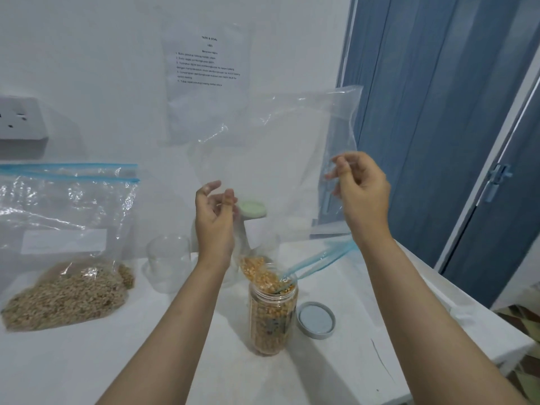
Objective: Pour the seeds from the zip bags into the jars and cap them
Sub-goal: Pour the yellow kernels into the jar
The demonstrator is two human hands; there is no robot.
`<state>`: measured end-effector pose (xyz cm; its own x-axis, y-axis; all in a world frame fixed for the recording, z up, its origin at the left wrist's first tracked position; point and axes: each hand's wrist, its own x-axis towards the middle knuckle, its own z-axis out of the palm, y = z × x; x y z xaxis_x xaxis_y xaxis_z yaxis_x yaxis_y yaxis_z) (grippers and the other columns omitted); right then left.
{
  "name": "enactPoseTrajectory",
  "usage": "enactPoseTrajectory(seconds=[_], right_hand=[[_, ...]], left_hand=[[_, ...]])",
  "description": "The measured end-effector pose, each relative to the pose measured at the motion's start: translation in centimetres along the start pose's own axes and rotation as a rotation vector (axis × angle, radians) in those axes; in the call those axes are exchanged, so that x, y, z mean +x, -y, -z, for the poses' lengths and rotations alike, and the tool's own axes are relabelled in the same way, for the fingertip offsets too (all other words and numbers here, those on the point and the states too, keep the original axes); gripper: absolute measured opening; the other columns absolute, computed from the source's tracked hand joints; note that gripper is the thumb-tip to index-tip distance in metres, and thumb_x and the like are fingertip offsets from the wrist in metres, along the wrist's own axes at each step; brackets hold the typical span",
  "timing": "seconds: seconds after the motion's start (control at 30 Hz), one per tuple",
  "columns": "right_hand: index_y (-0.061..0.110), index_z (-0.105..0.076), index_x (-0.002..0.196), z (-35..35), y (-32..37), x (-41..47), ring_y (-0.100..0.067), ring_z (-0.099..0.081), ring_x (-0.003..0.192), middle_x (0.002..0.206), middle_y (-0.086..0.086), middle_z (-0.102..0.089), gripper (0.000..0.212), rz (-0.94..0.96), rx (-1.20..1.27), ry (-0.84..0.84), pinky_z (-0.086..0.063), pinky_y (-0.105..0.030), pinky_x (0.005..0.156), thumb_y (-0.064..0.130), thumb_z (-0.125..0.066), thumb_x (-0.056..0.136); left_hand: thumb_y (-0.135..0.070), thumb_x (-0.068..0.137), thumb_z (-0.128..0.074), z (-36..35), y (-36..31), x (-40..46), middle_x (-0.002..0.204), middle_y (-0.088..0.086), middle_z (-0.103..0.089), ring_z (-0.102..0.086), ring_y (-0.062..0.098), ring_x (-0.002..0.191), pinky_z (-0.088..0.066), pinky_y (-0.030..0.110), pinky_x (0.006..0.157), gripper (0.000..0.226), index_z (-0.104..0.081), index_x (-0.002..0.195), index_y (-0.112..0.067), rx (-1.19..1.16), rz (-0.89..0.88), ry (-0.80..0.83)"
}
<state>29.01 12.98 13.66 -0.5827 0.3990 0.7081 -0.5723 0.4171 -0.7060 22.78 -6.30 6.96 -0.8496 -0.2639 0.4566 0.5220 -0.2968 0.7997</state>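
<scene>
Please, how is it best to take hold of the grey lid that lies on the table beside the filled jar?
Grip the grey lid by its outer rim, coming from above with thumb and fingers on opposite edges. It lies flat with its hollow side up, right of the jar, so the rim is free all round. The right hand is probably nearer, once it lets go of the zip bag.

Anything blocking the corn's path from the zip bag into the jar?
Nothing visible. The zip bag mouth sits in the open jar; its lid lies on the table right of it.
</scene>
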Motion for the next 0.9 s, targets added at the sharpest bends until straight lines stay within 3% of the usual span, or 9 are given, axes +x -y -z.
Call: enactPoseTrajectory(seconds=[0.1,0.2,0.47,0.53,0.57,0.63,0.7,0.8,0.9], right_hand=[[0.013,-0.066,0.094,0.3,0.0,0.3,-0.01,-0.061,0.06,0.073,0.002,-0.068,0.015,0.001,0.004,0.004,-0.052,-0.03,0.057,0.015,-0.054,0.101],[0.016,-0.066,0.092,0.4,0.3,0.5,-0.005,-0.058,0.058,0.069,0.009,-0.065,0.015,0.004,0.011,-0.012,-0.049,-0.024,0.053,0.015,-0.054,0.101],[0.019,-0.064,0.087,0.6,0.4,0.6,-0.008,-0.054,0.053,0.07,0.008,-0.067,0.016,-0.024,-0.011,-0.03,-0.047,-0.024,0.051,0.016,-0.055,0.101],[0.02,-0.063,0.1,1.0,0.3,0.4,-0.007,-0.064,0.069,0.084,0.006,-0.071,0.01,-0.033,0.012,0.008,-0.053,-0.026,0.061,0.027,-0.057,0.101],[0.025,-0.061,0.11,1.5,0.0,0.3,-0.006,-0.067,0.083,0.092,0.008,-0.072,0.017,-0.052,0.0,0.052,-0.055,-0.026,0.07,0.039,-0.057,0.1],[0.037,-0.054,0.126,3.4,-1.1,-0.2,0.0,-0.063,0.101,0.101,0.025,-0.067,0.039,-0.114,-0.102,0.188,-0.049,-0.02,0.084,0.058,-0.052,0.093],[0.044,-0.049,0.132,5.2,-2.9,-1.8,0.008,-0.058,0.107,0.101,0.037,-0.062,0.047,-0.161,-0.186,0.289,-0.044,-0.018,0.091,0.061,-0.052,0.089],[0.035,-0.063,0.117,6.2,-5.1,-3.8,0.0,-0.064,0.102,0.099,0.021,-0.07,0.033,-0.177,-0.185,0.265,-0.047,-0.028,0.094,0.053,-0.061,0.089],[0.015,-0.071,0.088,6.0,-5.4,-3.9,-0.011,-0.064,0.078,0.08,-0.003,-0.07,0.024,-0.112,-0.116,0.119,-0.051,-0.037,0.079,0.036,-0.063,0.096]], left_hand=[[-0.02,0.101,-0.055,-0.3,-0.3,0.2,0.085,-0.004,-0.061,-0.061,0.001,0.069,-0.054,0.043,0.086,0.016,-0.049,0.116,-0.023,-0.009,0.005,0.006],[-0.02,0.101,-0.055,-0.7,-0.5,0.2,0.085,-0.004,-0.061,-0.06,0.001,0.068,-0.054,0.044,0.087,0.018,-0.049,0.118,-0.021,-0.022,0.002,0.013],[-0.021,0.101,-0.056,-1.0,-0.5,0.4,0.084,-0.004,-0.06,-0.059,0.001,0.066,-0.053,0.037,0.081,0.019,-0.049,0.118,-0.022,-0.006,0.002,0.003],[-0.022,0.101,-0.057,-1.0,-0.4,0.5,0.084,-0.005,-0.061,-0.059,0.002,0.066,-0.053,0.036,0.079,0.018,-0.05,0.117,-0.023,0.002,0.001,0.001],[-0.021,0.101,-0.056,-1.1,-0.3,0.5,0.083,-0.005,-0.061,-0.059,0.002,0.066,-0.052,0.034,0.077,0.017,-0.049,0.117,-0.023,0.0,0.001,-0.001],[-0.019,0.101,-0.056,-1.2,-0.2,0.6,0.083,-0.005,-0.061,-0.058,0.002,0.064,-0.052,0.03,0.073,0.018,-0.049,0.117,-0.022,-0.012,0.005,-0.005],[-0.021,0.101,-0.057,-1.2,-0.1,0.7,0.083,-0.005,-0.061,-0.059,0.003,0.067,-0.052,0.028,0.073,0.018,-0.049,0.117,-0.022,-0.013,0.008,-0.006],[-0.024,0.099,-0.06,-1.4,0.0,0.7,0.084,-0.008,-0.062,-0.059,0.007,0.074,-0.053,0.028,0.075,0.018,-0.051,0.115,-0.026,0.001,0.015,0.019],[-0.023,0.1,-0.059,-2.2,-0.2,0.7,0.085,-0.008,-0.062,-0.058,0.011,0.079,-0.052,0.024,0.072,0.016,-0.052,0.114,-0.027,0.003,0.018,0.035]])
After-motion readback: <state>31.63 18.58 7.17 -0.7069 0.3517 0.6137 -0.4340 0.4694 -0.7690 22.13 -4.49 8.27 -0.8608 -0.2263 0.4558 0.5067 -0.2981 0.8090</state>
